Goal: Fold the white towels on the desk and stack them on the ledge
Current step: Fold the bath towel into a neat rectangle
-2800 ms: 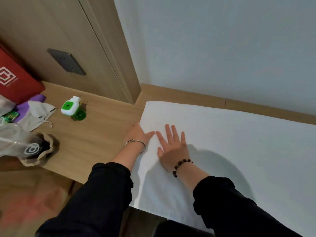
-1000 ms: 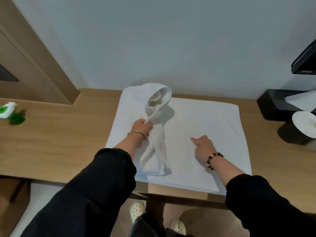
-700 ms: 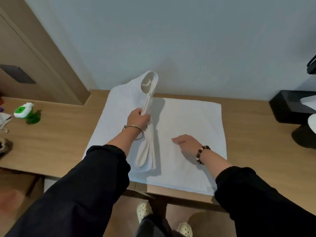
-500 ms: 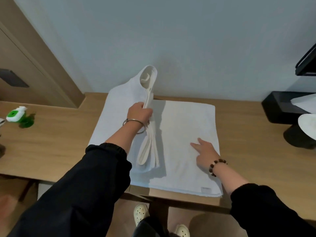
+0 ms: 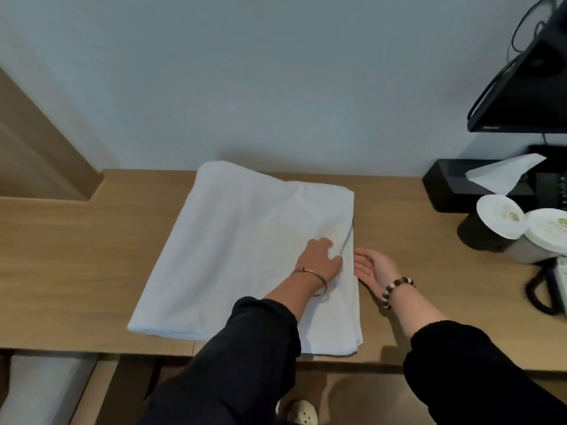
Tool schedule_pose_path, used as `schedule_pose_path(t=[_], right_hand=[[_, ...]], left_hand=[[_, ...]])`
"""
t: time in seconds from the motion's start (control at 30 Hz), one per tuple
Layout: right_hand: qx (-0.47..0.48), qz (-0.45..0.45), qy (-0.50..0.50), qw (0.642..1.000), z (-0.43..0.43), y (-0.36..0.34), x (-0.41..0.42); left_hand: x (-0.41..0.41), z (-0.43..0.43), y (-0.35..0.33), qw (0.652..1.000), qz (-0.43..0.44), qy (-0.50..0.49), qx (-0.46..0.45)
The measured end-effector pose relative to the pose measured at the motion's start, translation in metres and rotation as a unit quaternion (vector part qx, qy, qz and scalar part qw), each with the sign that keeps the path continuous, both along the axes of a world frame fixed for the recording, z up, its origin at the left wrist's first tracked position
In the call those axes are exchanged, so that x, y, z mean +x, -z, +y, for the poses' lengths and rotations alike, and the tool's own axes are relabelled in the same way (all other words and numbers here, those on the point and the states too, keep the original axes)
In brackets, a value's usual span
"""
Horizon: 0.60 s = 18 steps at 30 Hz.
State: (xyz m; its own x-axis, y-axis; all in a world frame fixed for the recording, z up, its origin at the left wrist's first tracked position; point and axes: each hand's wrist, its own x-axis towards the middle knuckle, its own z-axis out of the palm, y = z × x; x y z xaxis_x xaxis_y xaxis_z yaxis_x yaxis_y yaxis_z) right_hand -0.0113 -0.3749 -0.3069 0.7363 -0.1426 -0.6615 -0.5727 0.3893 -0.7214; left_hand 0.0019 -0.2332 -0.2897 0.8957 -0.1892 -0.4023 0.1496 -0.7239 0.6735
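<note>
At the right-hand edge of the white towel (image 5: 245, 246) my left hand (image 5: 320, 259) has its fingers (image 5: 323, 242) curled round the layer I have just brought across; half a second ago that same flap stood up in the air over the middle of the cloth, and now it lies down flat, its edge nearly meeting the edge underneath. My right hand (image 5: 376, 266) has come off the cloth, where it was pinning the lower layer, and now lies just beside the towel's edge on the desk (image 5: 76, 256), palm up, fingers straight and holding nothing. So this fold is as good as made: the towel sits halved on the desk, its far corner riding up against the wall. I judge it still wants squaring and at least one more fold before it goes to the ledge. Well off to my right stand a tissue box (image 5: 454, 185) and two lidded cups (image 5: 503, 222)
</note>
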Motion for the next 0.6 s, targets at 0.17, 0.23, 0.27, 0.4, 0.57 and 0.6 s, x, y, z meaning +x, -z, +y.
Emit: schedule_pose_path(t=[0.17,0.23,0.27,0.4,0.57,0.6], right_hand=[[-0.201,-0.005,-0.118,0.972,0.009,-0.004,0.014],[-0.299,0.007,-0.194,0.934,0.015,-0.006,0.02],[-0.315,0.008,-0.218,0.924,0.017,-0.007,0.021],[-0.325,0.036,-0.254,0.91,0.026,0.0,0.016],[-0.235,0.057,-0.16,0.957,0.027,0.008,-0.013],[-0.223,0.059,-0.154,0.961,0.028,0.01,-0.021]], left_hand=[[-0.009,0.029,0.006,0.975,-0.095,0.074,0.187],[-0.019,0.042,0.017,0.964,-0.051,0.085,0.248],[-0.024,0.048,0.023,0.959,-0.034,0.094,0.266],[-0.04,0.065,0.044,0.942,-0.075,0.134,0.299],[-0.031,0.085,0.05,0.922,-0.132,0.224,0.288],[-0.028,0.09,0.049,0.915,-0.138,0.251,0.284]])
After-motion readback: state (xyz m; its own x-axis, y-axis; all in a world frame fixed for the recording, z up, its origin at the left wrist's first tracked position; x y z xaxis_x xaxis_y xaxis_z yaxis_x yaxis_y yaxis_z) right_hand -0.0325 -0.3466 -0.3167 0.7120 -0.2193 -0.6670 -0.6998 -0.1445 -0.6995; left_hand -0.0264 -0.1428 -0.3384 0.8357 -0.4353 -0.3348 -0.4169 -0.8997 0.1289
